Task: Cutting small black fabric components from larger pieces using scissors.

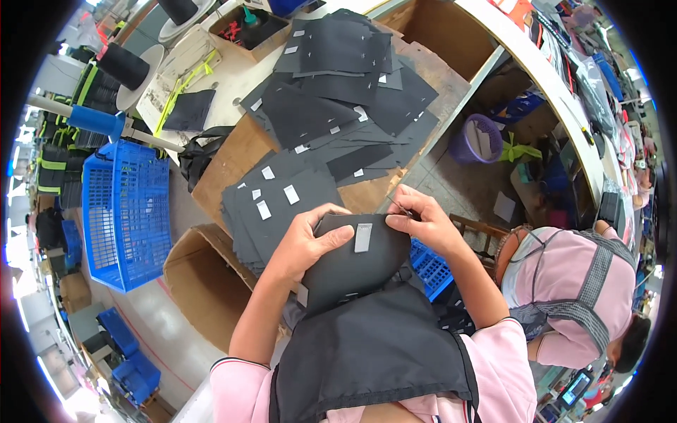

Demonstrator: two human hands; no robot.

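Note:
Just above my lap is a dark grey fabric piece [352, 268] with a white label [362, 237] near its upper edge. My left hand [310, 243] grips its left side, thumb on top and fingers underneath. At the upper right corner of the piece, my right hand [424, 220] is pinched closed on a small, thin dark tool, its kind too small to tell. Beyond my hands, a spread of similar pieces [282, 211] with white labels lies on a brown board [226, 166]. A taller stack of dark pieces [335, 46] stands farther off.
To the left are a blue plastic basket [127, 218] and an open cardboard box [190, 264]. Black thread cones [123, 65] stand at the far left. A purple bin [476, 139] sits on the floor at right, near a seated co-worker in pink [564, 289].

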